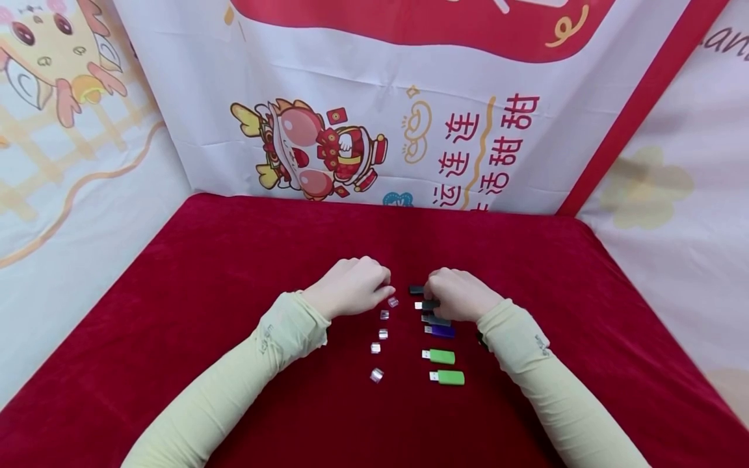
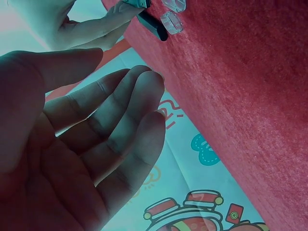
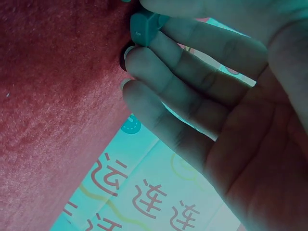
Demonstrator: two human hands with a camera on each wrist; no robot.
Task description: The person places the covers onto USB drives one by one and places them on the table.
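Note:
My left hand [image 1: 354,286] hovers over the red cloth, fingers loosely bent and thumb apart, with nothing between them in the left wrist view. Close by its fingertips lies a small clear plastic cap [image 1: 393,301], the farthest in a column of similar caps. Between thumb and fingers, my right hand [image 1: 462,296] pinches a dark USB stick [image 3: 144,28] whose silver plug points left in the head view. A black USB stick [image 1: 416,290] lies just beyond it, partly covered by the fingers. Below the right hand is a grey USB stick [image 1: 437,320].
Nearer me lie a purple USB stick [image 1: 441,331] and two green ones, the far green stick [image 1: 441,356] and the near green stick [image 1: 450,377]. Left of them is the nearest clear cap [image 1: 376,375]. A printed cloth backdrop [image 1: 351,65] stands behind the table.

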